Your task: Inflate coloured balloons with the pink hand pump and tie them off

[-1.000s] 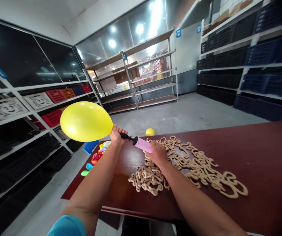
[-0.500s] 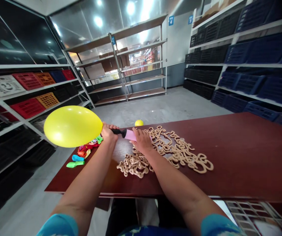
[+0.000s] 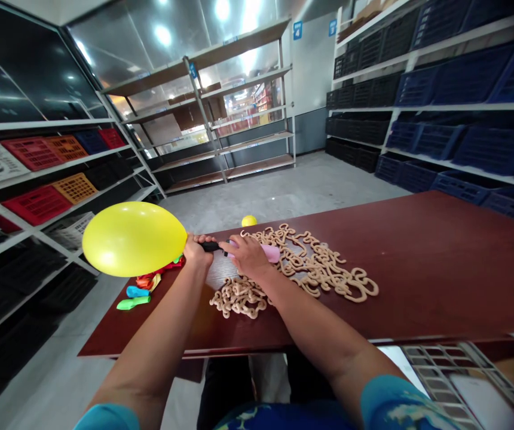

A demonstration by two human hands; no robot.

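Note:
An inflated yellow balloon (image 3: 134, 239) is at the left, its neck at my left hand (image 3: 198, 254). The left fingers are closed around the neck and the black end of a balloon pump (image 3: 271, 253). My right hand (image 3: 248, 257) is wrapped round the pump's pink barrel, close to the black part; the barrel's far end shows past the hand. How the neck sits on the pump is hidden by my left fingers. Deflated balloons in several colours, among them a green balloon (image 3: 134, 303) and a blue balloon (image 3: 137, 291), lie on the table below the inflated one.
On the dark red table (image 3: 422, 263) a tangled pile of beige curled pieces (image 3: 315, 263) spreads beside and beyond my right hand. A small yellow ball-like object (image 3: 248, 221) shows at the far table edge. Shelves with crates (image 3: 485, 149) stand on both sides; a metal rack (image 3: 248, 143) is ahead.
My right hand has slid left along the pump toward my left hand, and more of the barrel now shows to its right. The whole view has shifted slightly. The balloon looks about the same size.

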